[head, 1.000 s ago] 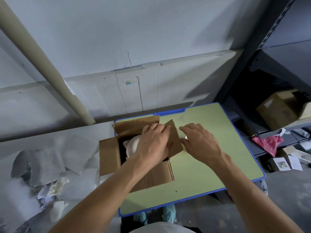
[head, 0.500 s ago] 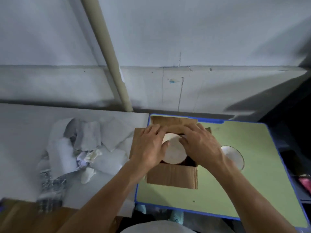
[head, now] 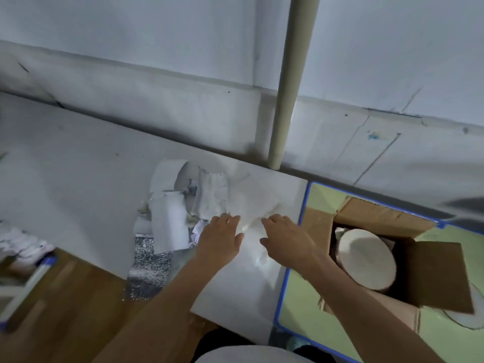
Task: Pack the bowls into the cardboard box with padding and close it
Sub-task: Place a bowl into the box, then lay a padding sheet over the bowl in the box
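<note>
Nearest, left of the cardboard box [head: 434, 281]: brown wood-grain surface [head: 65, 297], smooth, blurred. Box stands on a pale green table top [head: 298, 313] with a blue rim. Corrugated brown board, all four flaps folded outward, the right one lying flat. Inside, a round matte white bowl [head: 366, 258] fills most of the opening; a paler edge shows past its far-left side, bowl or padding not clear. Just right of the box, half under the right flap, a round white rim [head: 470, 319] lies on the green. Immediately left of the box, a large flat white sheet [head: 248, 289], smooth, square-cornered, overhangs the blue rim. Both hands are on it, palms down: left hand [head: 220, 241] with fingers straight and spread flat, right hand [head: 285, 239] likewise flat, thumb out, neither curled round anything. Fingertips meet the creased near edge of a thinner, softly wrinkled sheet [head: 259, 203] lying on the big one. Further left of the box: a strip of silver quilted foil [head: 146, 268], glittery, and a heap of torn, curled white wrapping scraps [head: 170, 213]. Beyond the box to the far left, a round beige pipe [head: 288, 100] runs up a scuffed grey-white wall [head: 131, 61].
</note>
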{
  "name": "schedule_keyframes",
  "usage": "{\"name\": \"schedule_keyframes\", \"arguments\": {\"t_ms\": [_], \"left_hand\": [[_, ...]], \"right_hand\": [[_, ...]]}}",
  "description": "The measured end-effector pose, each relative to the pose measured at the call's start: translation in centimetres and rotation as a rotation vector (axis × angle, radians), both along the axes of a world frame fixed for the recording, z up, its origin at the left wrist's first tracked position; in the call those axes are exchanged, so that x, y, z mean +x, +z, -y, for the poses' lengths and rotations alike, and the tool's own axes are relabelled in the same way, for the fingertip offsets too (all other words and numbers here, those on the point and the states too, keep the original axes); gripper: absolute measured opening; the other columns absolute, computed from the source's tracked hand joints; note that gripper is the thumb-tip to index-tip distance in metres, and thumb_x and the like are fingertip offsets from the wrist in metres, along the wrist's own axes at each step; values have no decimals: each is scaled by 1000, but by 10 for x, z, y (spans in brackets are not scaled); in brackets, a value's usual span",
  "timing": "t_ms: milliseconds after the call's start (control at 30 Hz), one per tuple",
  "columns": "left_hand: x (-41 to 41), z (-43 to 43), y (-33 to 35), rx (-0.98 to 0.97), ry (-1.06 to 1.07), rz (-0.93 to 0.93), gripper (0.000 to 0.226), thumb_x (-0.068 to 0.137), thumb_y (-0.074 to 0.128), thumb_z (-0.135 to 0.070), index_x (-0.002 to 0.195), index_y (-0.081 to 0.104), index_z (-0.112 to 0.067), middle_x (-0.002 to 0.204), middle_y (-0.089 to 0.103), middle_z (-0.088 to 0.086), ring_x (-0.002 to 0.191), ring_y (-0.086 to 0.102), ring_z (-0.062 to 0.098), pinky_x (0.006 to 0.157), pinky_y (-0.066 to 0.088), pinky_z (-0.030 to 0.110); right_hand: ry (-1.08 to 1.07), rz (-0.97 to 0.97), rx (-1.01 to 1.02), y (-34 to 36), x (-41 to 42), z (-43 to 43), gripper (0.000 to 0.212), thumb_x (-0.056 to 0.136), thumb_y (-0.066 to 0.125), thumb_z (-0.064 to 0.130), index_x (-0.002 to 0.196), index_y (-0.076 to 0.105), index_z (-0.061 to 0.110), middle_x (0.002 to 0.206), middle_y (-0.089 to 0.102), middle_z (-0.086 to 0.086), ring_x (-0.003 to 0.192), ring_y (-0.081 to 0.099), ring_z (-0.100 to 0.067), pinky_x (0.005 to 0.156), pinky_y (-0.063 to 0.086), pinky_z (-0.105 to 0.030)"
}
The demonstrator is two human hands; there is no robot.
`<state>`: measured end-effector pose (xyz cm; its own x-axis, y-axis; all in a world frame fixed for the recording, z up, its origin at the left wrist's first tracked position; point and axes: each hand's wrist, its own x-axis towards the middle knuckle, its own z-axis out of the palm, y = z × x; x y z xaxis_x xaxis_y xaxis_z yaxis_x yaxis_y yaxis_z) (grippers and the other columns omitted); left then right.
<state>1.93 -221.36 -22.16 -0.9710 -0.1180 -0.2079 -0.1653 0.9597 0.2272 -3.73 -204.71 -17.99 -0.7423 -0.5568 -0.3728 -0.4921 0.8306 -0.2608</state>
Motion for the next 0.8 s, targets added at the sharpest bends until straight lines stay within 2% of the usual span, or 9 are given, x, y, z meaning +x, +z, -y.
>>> {"name": "schedule_keyframes", "arguments": {"t_ms": [167,333,400,533,633,733,800], "left_hand": [[-40,14,-31,31,-113,133,46,101,45,-38,142,39,-18,139,44,2,126,44,22,95,46,37],[-72,5,-60,0,-219,143,36,95,56,-37,122,48,-14,121,49,3,112,50,23,79,46,36],[-78,1,-72,-33,-235,153,30,94,59,-28,118,49,-13,117,49,5,107,53,24,73,45,35],[-82,-1,-83,-73,-241,122,27,86,65,-7,108,52,-13,109,51,5,95,57,23,62,43,34],[-88,2,-78,-92,-276,85,30,85,56,6,109,51,-11,107,53,6,93,59,24,61,38,32],[-93,5,-71,-76,-292,28,28,85,53,6,106,52,-12,100,57,6,86,61,25,60,37,32],[-93,5,-60,-47,-271,-51,26,76,61,6,95,55,-12,83,59,5,68,59,24,50,33,30]], "right_hand": [[-99,123,132,-30,-1,32,42,100,49,30,134,40,7,127,49,-12,115,50,-27,90,43,-33],[-223,176,190,-57,-7,41,45,96,52,20,135,36,4,127,48,-14,115,49,-27,91,44,-34],[-252,190,205,-65,-11,42,45,96,53,20,134,36,3,128,47,-14,116,48,-27,90,44,-34],[-311,161,171,-77,-15,39,41,95,54,20,131,40,7,125,48,-11,112,48,-25,81,44,-33],[-335,147,151,-81,-19,39,40,95,52,20,132,40,9,125,48,-10,112,48,-24,78,41,-31],[-376,134,105,-84,-22,40,40,95,51,17,133,40,10,123,50,-10,109,50,-24,75,41,-31],[-433,102,37,-79,-25,43,48,97,49,16,141,34,8,122,53,-11,107,55,-24,76,44,-30]]}}
